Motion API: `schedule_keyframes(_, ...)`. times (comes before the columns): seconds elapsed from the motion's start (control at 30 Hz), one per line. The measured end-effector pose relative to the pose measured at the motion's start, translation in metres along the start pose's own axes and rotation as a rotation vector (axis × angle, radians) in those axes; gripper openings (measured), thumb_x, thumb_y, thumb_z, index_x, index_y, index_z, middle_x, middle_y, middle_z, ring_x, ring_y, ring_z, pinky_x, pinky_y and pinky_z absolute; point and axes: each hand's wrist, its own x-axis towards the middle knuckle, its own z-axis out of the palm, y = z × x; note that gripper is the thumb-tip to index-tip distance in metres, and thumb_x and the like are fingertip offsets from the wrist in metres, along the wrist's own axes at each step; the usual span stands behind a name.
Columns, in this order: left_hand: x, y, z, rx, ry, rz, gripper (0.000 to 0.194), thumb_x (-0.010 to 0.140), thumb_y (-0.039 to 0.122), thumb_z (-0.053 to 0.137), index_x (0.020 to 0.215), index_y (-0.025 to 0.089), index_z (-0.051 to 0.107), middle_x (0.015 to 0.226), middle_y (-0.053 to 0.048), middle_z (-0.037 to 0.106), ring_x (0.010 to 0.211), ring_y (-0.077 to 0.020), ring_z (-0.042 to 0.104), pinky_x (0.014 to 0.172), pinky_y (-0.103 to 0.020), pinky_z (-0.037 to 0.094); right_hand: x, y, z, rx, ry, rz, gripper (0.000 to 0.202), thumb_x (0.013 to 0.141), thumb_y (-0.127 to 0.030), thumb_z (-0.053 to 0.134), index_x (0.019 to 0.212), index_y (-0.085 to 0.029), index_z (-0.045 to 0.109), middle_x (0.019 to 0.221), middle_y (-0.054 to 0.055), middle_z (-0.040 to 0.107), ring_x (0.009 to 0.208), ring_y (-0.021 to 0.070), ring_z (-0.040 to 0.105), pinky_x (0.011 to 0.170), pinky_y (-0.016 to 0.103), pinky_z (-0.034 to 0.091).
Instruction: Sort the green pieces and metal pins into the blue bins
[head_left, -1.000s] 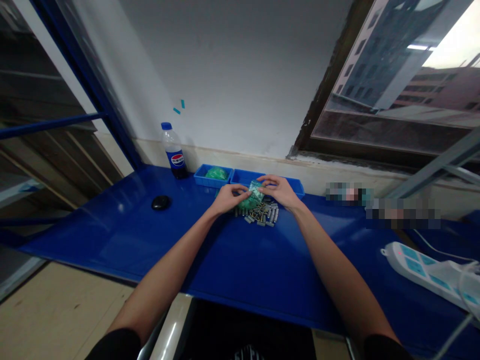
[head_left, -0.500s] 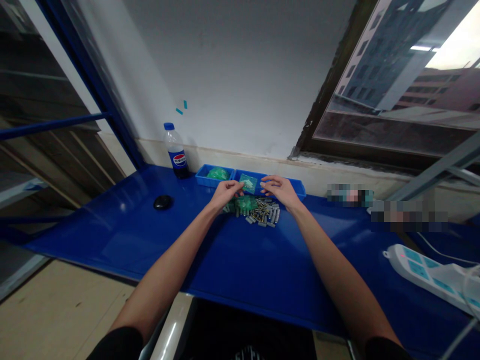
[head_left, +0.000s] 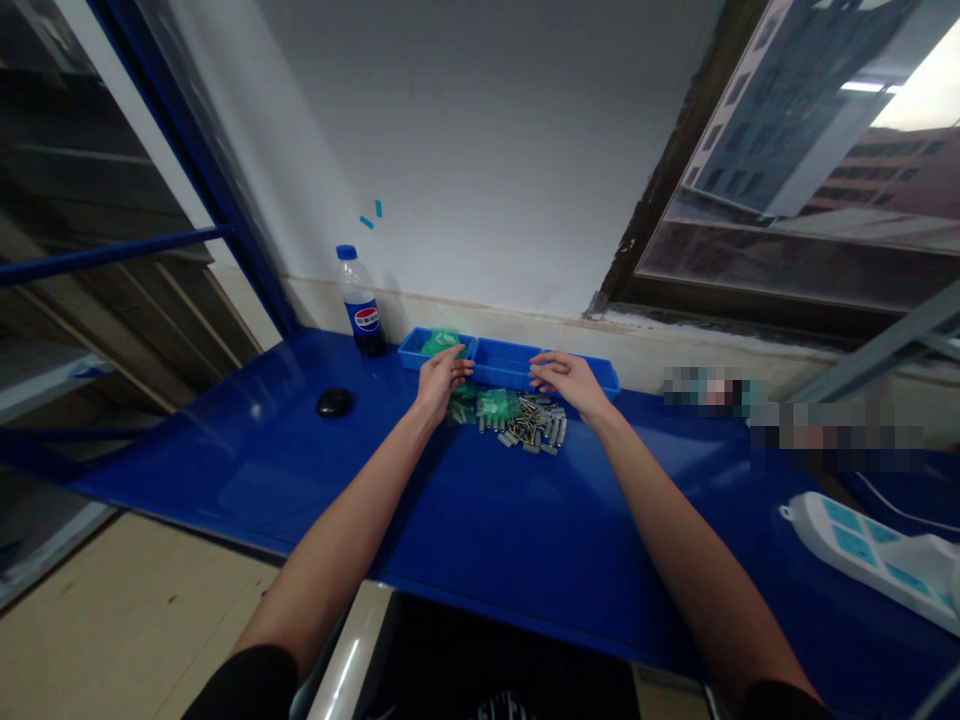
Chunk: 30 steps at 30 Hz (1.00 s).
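My left hand [head_left: 442, 382] is over the near edge of the left bin, fingers apart, with nothing visible in them. Just beyond its fingertips, a green plastic bag [head_left: 442, 341] lies in or over the left blue bin [head_left: 412, 358]; contact with the hand cannot be made out. My right hand [head_left: 568, 380] hovers by the row's right bin [head_left: 604, 375], its loosely curled fingers apart and holding nothing visible. Between the hands on the table are more green bags [head_left: 496, 404], grey cylindrical pieces [head_left: 553, 430] and a heap of thin metal pins or screws [head_left: 527, 424].
The middle blue bin [head_left: 504, 360] stands against the wall. A cola bottle [head_left: 364, 315] is at the back left, with a round black object [head_left: 334, 403] in front of it. A white power strip [head_left: 862, 540] lies at the right on the blue table [head_left: 480, 540].
My left hand has moved left from the middle bin to the left bin, and the small green bag is no longer between my hands. The left hand's fingers have opened. My right hand stays nearly in place.
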Motion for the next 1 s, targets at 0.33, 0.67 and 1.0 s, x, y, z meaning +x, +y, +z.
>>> schedule_keyframes(0.33,-0.007,-0.004,0.006,0.502,-0.142,0.317,0.029,0.088,0.037,0.062,0.096,0.014,0.078,0.083,-0.008,0.078,0.078,-0.0198,0.073,0.075,-0.029,0.055,-0.004,0.002,0.007,-0.303,-0.118,-0.187,0.026,0.084,-0.034,0.075,0.104,-0.017,0.074,0.095,0.010,0.080,0.087,0.0228,0.076,0.082,0.037,0.060)
schedule_keyframes(0.67,-0.012,-0.007,0.004,0.907,-0.180,0.443,0.018,0.083,0.026,0.064,0.086,0.018,0.080,0.088,-0.006,0.080,0.085,-0.0235,0.075,0.086,-0.032,0.057,-0.015,0.007,0.025,-0.788,-0.395,-0.434,0.039,0.086,-0.030,0.076,0.124,-0.021,0.074,0.124,0.011,0.076,0.117,0.0289,0.070,0.104,0.041,0.050)
schedule_keyframes(1.0,-0.012,-0.007,0.004,0.941,-0.214,0.457,0.020,0.084,0.027,0.062,0.087,0.019,0.080,0.091,-0.006,0.081,0.087,-0.0241,0.075,0.087,-0.032,0.057,-0.012,0.003,0.018,-0.827,-0.411,-0.450,0.027,0.090,-0.025,0.068,0.114,-0.024,0.080,0.115,0.007,0.080,0.105,0.0264,0.075,0.093,0.036,0.055)
